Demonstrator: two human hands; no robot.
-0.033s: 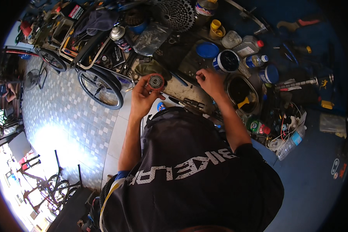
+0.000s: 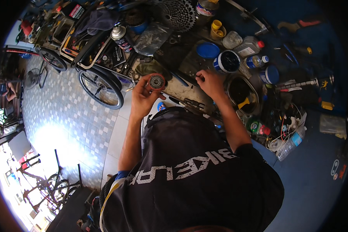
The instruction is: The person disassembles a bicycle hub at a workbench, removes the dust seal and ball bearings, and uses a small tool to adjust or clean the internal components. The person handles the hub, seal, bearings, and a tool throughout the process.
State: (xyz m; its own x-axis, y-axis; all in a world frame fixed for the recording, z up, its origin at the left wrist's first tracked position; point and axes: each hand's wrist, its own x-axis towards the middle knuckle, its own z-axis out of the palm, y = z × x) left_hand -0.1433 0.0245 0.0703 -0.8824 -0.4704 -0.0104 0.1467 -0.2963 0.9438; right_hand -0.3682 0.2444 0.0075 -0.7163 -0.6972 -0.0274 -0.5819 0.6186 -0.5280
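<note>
My left hand (image 2: 142, 101) holds up a red, round bike hub part (image 2: 157, 81) with its thumb and fingers around the rim. A metal bearing sits in the middle of its face. To the right, over the edge of the workbench, my right hand (image 2: 211, 83) is closed with its fingers curled together. Whatever it may pinch is too small or hidden to make out. Just beyond that hand stands an uncovered tub of dark grease (image 2: 227, 61), and its blue lid (image 2: 208, 50) lies beside it. A metal basin (image 2: 256, 101) with a yellow-handled brush (image 2: 243, 103) is near my right forearm.
Bottles (image 2: 255, 61), a yellow cup (image 2: 217, 30) and a large cassette (image 2: 178, 15) crowd the bench's far side. A spray can (image 2: 120, 38) stands left of a clear plastic bag (image 2: 152, 40). Bicycle wheels (image 2: 100, 88) stand on the tiled floor at left.
</note>
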